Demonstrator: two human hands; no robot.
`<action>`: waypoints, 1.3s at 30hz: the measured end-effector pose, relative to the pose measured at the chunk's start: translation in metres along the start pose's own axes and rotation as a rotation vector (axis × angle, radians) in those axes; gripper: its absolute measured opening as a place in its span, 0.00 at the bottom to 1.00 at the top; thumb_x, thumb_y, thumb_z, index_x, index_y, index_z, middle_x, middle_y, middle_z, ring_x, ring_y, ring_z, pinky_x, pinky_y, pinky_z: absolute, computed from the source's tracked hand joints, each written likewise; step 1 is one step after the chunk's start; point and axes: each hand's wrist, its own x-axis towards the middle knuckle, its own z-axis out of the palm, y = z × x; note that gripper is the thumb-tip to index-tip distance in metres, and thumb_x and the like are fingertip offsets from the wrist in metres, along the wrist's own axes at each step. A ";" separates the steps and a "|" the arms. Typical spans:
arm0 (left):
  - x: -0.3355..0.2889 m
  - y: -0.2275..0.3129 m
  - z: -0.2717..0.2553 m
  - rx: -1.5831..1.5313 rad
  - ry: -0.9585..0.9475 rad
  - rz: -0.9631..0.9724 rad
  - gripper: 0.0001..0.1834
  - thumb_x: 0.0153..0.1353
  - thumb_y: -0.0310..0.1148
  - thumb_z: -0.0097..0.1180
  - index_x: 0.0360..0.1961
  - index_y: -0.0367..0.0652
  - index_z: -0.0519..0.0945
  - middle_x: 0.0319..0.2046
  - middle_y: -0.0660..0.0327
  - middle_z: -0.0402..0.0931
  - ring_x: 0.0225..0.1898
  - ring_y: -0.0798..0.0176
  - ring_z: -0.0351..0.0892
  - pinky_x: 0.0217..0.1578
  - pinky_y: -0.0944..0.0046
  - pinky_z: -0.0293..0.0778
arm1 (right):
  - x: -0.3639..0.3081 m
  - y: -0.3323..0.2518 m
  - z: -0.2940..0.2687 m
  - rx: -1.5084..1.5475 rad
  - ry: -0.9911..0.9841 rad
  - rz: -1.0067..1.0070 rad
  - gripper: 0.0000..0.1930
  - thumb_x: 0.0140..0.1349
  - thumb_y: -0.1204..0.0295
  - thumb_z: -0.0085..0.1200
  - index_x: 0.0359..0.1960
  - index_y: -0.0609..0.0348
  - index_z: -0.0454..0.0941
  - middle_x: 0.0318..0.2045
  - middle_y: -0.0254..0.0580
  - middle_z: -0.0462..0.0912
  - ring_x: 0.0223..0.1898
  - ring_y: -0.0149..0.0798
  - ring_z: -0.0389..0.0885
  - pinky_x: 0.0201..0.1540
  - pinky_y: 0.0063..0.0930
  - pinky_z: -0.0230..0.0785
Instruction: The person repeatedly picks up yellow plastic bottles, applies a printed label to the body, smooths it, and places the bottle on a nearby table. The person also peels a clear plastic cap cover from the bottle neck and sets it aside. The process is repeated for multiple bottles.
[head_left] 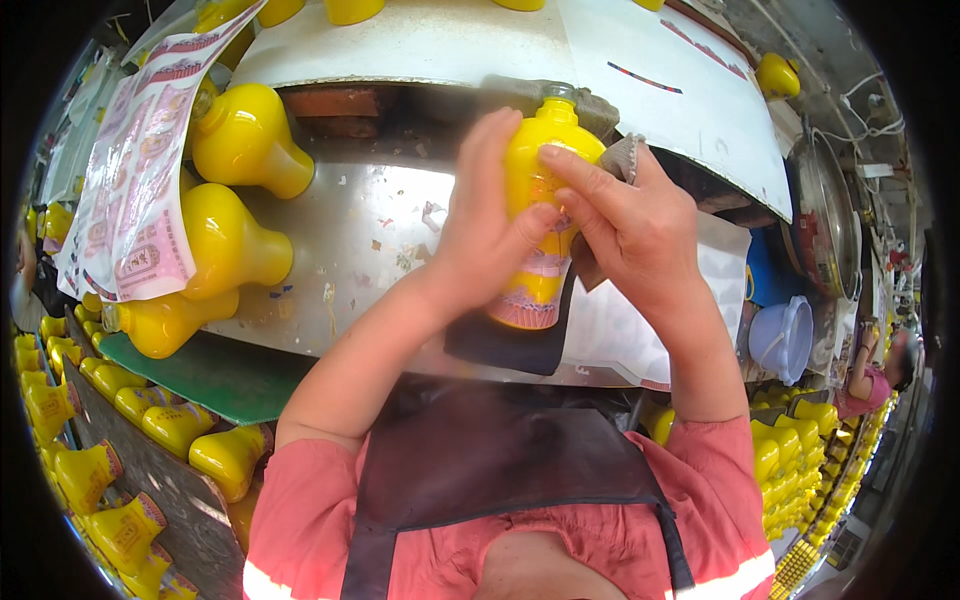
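Dark apron (510, 460) nearest, over yr coral shirt (300, 490). Yr L hand (485, 220) grasps the yellow vase-shaped bottle (528, 185) from its L side; neck far, base near, by dark pad (520, 350) on metal tabletop (350, 240). Yr R hand (640, 215) clasps gray rag (622, 158), fingertips on bottle's decorated front. More yellow bottles (240, 140) + pink decal sheet (135, 190) L; lt blue bucket (782, 340) R.

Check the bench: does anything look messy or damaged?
Small scraps lie scattered on the metal tabletop, left of the bottle between the left hand and right hand; they look like stray litter. No spill or damage shows.
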 end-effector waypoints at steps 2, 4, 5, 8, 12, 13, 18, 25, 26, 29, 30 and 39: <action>-0.002 -0.002 -0.001 0.003 -0.021 0.021 0.45 0.69 0.52 0.58 0.74 0.34 0.53 0.72 0.38 0.52 0.74 0.36 0.53 0.74 0.45 0.51 | 0.003 -0.003 -0.004 -0.128 -0.143 0.081 0.22 0.61 0.69 0.66 0.58 0.37 0.85 0.30 0.42 0.77 0.26 0.42 0.80 0.27 0.34 0.74; -0.003 -0.003 -0.002 0.002 -0.026 0.023 0.46 0.69 0.52 0.58 0.74 0.34 0.52 0.73 0.38 0.51 0.74 0.35 0.52 0.74 0.45 0.50 | 0.006 -0.005 -0.007 -0.177 -0.176 0.084 0.22 0.62 0.65 0.65 0.60 0.36 0.84 0.30 0.42 0.75 0.24 0.42 0.79 0.26 0.35 0.73; -0.004 -0.003 -0.001 0.005 -0.031 0.026 0.46 0.69 0.52 0.58 0.74 0.34 0.52 0.73 0.38 0.51 0.74 0.35 0.52 0.74 0.44 0.50 | 0.007 -0.006 -0.008 -0.197 -0.184 0.083 0.22 0.63 0.63 0.65 0.61 0.35 0.83 0.29 0.42 0.74 0.24 0.42 0.78 0.25 0.35 0.73; -0.005 -0.005 0.001 -0.010 -0.020 0.037 0.46 0.69 0.52 0.58 0.74 0.34 0.52 0.73 0.38 0.51 0.74 0.35 0.51 0.74 0.44 0.50 | 0.010 -0.007 -0.009 -0.264 -0.185 0.035 0.23 0.65 0.59 0.62 0.64 0.33 0.80 0.29 0.43 0.71 0.23 0.42 0.77 0.24 0.35 0.71; -0.006 -0.007 0.000 0.009 -0.028 0.055 0.47 0.67 0.51 0.60 0.75 0.34 0.52 0.73 0.38 0.51 0.75 0.35 0.51 0.74 0.44 0.50 | 0.012 -0.006 -0.011 -0.263 -0.229 0.069 0.25 0.66 0.59 0.61 0.66 0.33 0.78 0.30 0.44 0.72 0.24 0.44 0.77 0.26 0.37 0.72; -0.005 -0.006 -0.001 0.014 -0.033 0.056 0.47 0.67 0.50 0.60 0.75 0.34 0.51 0.73 0.38 0.51 0.74 0.35 0.51 0.74 0.44 0.50 | 0.013 -0.005 -0.012 -0.255 -0.238 0.079 0.25 0.66 0.59 0.61 0.66 0.33 0.78 0.31 0.44 0.72 0.24 0.44 0.77 0.27 0.37 0.72; 0.005 0.005 -0.003 -0.074 0.033 -0.028 0.41 0.65 0.45 0.61 0.72 0.36 0.58 0.68 0.41 0.59 0.69 0.37 0.58 0.71 0.44 0.55 | 0.012 0.003 -0.018 -0.008 -0.255 0.158 0.26 0.65 0.64 0.63 0.66 0.36 0.78 0.29 0.44 0.73 0.23 0.44 0.77 0.29 0.34 0.71; 0.022 0.002 0.005 0.038 0.122 0.032 0.23 0.68 0.41 0.54 0.60 0.40 0.75 0.56 0.49 0.69 0.58 0.45 0.66 0.63 0.50 0.62 | 0.004 0.008 -0.019 0.007 -0.309 0.153 0.26 0.64 0.66 0.65 0.65 0.37 0.79 0.26 0.41 0.72 0.22 0.41 0.78 0.28 0.34 0.72; 0.022 0.001 0.006 0.013 0.135 0.034 0.22 0.69 0.41 0.53 0.59 0.40 0.76 0.55 0.50 0.70 0.57 0.46 0.67 0.62 0.51 0.62 | 0.004 0.008 -0.019 0.001 -0.312 0.171 0.26 0.64 0.65 0.64 0.66 0.37 0.79 0.26 0.41 0.73 0.22 0.41 0.78 0.28 0.34 0.71; 0.024 0.002 0.004 -0.071 0.139 -0.013 0.23 0.69 0.42 0.52 0.59 0.40 0.76 0.54 0.50 0.71 0.57 0.46 0.68 0.63 0.51 0.62 | 0.005 0.008 -0.018 -0.040 -0.315 0.155 0.26 0.65 0.61 0.63 0.67 0.37 0.77 0.26 0.42 0.73 0.21 0.41 0.78 0.27 0.35 0.71; 0.025 0.003 0.004 -0.097 0.139 -0.048 0.22 0.69 0.41 0.51 0.59 0.40 0.76 0.53 0.50 0.71 0.57 0.47 0.68 0.62 0.51 0.62 | 0.005 0.009 -0.018 -0.042 -0.317 0.154 0.26 0.65 0.60 0.63 0.67 0.37 0.77 0.26 0.42 0.73 0.21 0.42 0.78 0.27 0.36 0.71; 0.042 0.006 -0.001 0.033 0.091 -0.108 0.19 0.71 0.43 0.51 0.54 0.40 0.79 0.51 0.52 0.75 0.53 0.48 0.72 0.59 0.53 0.65 | 0.004 0.016 -0.017 0.001 -0.310 0.145 0.28 0.65 0.54 0.61 0.68 0.38 0.76 0.27 0.42 0.74 0.26 0.46 0.79 0.29 0.38 0.71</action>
